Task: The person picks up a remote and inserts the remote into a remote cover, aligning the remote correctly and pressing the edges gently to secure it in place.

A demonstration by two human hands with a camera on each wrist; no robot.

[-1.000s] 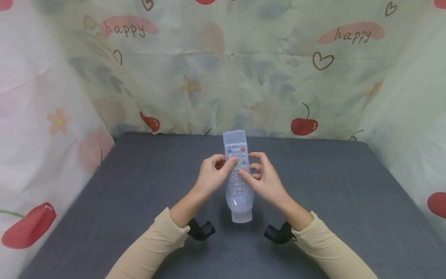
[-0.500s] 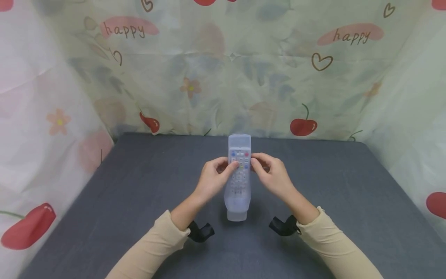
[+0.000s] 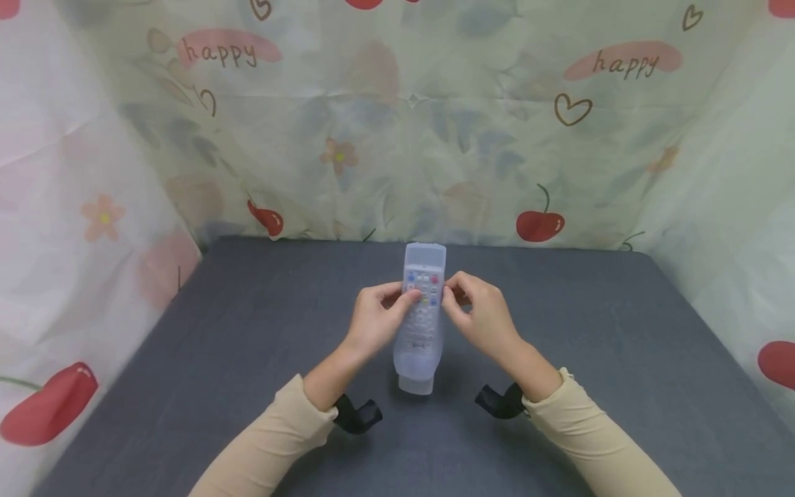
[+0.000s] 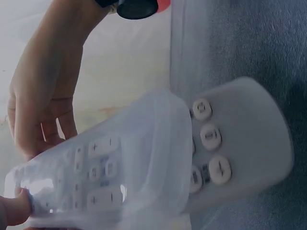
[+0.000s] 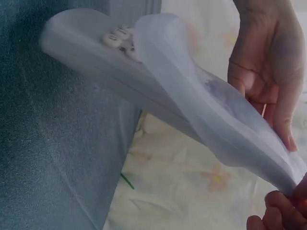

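A white remote control (image 3: 415,384) is held up over the table, its top end leaning away. A translucent, soft-looking cover (image 3: 417,362) encloses most of it, while the remote's rounded lower end (image 4: 254,139) sticks out bare with a few buttons. My left hand (image 3: 375,314) grips the left side, thumb on the front over the buttons and fingers behind. At the right edge, my right hand (image 3: 481,310) pinches the cover (image 5: 216,115) between thumb and curled fingers. The fingers behind are partly hidden in the head view.
Beneath the hands lies a dark grey table (image 3: 248,331). Printed curtains (image 3: 410,138) enclose its back and sides. A black wrist mount hangs below each wrist, the left mount (image 3: 359,414) and the right mount (image 3: 499,402).
My right thumb has moved off the front of the remote to its right edge, where it now pinches. The remote's lower end has swung slightly left. My left hand keeps its hold.
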